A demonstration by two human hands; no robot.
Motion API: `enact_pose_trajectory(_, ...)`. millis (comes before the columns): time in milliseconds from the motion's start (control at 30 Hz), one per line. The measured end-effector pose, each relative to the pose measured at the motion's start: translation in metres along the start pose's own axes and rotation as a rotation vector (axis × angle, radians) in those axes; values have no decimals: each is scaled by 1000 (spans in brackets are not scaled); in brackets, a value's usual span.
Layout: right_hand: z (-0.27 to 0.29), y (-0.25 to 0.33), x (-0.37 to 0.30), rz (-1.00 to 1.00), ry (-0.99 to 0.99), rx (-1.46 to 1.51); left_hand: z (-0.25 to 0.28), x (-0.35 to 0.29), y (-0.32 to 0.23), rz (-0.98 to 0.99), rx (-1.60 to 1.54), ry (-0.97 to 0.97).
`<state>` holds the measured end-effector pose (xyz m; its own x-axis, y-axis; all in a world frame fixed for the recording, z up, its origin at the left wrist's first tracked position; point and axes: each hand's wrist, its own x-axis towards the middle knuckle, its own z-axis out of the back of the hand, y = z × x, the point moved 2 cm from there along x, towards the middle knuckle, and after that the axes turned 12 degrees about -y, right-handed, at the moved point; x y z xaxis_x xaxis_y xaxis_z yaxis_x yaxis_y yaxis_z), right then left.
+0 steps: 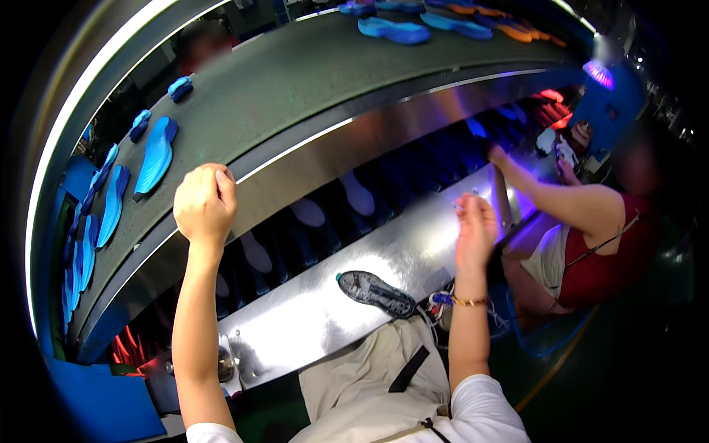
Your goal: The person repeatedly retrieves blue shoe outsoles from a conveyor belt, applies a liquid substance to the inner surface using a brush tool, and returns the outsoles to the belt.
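Note:
My left hand (207, 198) is closed in a fist over the near edge of the dark green conveyor belt (288, 100). Its fingers face away, so whatever it may hold is hidden. A blue shoe sole (157, 156) lies on the belt just beyond it. My right hand (475, 235) is raised over the metal ledge (288, 325), fingers loosely bent and somewhat blurred, with no object visible in them. Between my arms, a dark shoe sole (377, 293) with a teal tip rests on the ledge near my lap.
Several blue soles (111, 207) line the belt's left end; more blue soles (391, 30) and orange ones (515, 31) lie far right. Under the belt, a row of soles (357, 193) stands in a dark, purple-lit slot. A co-worker's arm (554, 193) reaches there at right.

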<state>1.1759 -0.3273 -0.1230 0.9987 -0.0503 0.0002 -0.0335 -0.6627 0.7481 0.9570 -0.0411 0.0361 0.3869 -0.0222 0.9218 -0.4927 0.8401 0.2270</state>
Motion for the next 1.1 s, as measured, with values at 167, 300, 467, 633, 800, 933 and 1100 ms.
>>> enact_pose_trajectory(167,-37,157,-41,987,-233,-29,-4,5,-2,32,-33,32)
enact_pose_trajectory(300,-81,166,-24,1332,-120,-89,-5,6,-3,26,-42,21)
enact_pose_trajectory(467,-214,109,83,1096,334,-600,-9,5,-7,-13,-23,-1)
enact_pose_trajectory(633,-228,42,104,1070,338,-739,-7,2,-3,0,1,-41)
enact_pose_trajectory(800,-181,27,78,991,334,-713,-8,3,-6,20,-10,0)
enact_pose_trajectory(933,-160,22,63,1054,386,-737,-10,2,-6,18,-14,-25)
enact_pose_trajectory(1100,-159,17,54,1160,386,-809,-14,0,-6,19,-5,-39)
